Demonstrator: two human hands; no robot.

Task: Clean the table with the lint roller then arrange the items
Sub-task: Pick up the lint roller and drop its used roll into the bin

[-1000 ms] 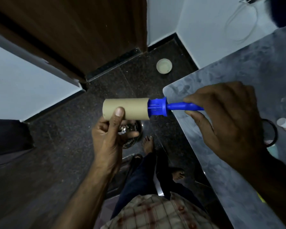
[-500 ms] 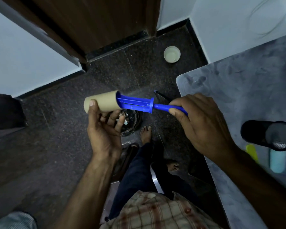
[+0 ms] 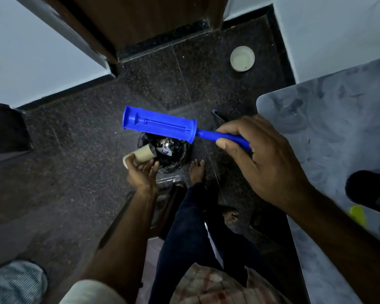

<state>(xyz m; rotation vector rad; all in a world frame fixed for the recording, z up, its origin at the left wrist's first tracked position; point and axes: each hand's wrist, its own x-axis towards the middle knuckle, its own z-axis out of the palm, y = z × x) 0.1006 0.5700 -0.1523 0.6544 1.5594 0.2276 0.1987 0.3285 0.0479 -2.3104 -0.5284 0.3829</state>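
Left hand loosely cradling bare tan cardboard tube over black bin — could miss; right hand gripping blue plastic roller.

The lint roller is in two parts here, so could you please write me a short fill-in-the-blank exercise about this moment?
1. The right hand holds the blue lint roller by its ____.
2. The left hand holds the bare ____ tube.
3. That tube is held just above the ____ on the floor.
4. The roller's barrel now carries ____ tube.

Missing words: handle; cardboard; bin; no
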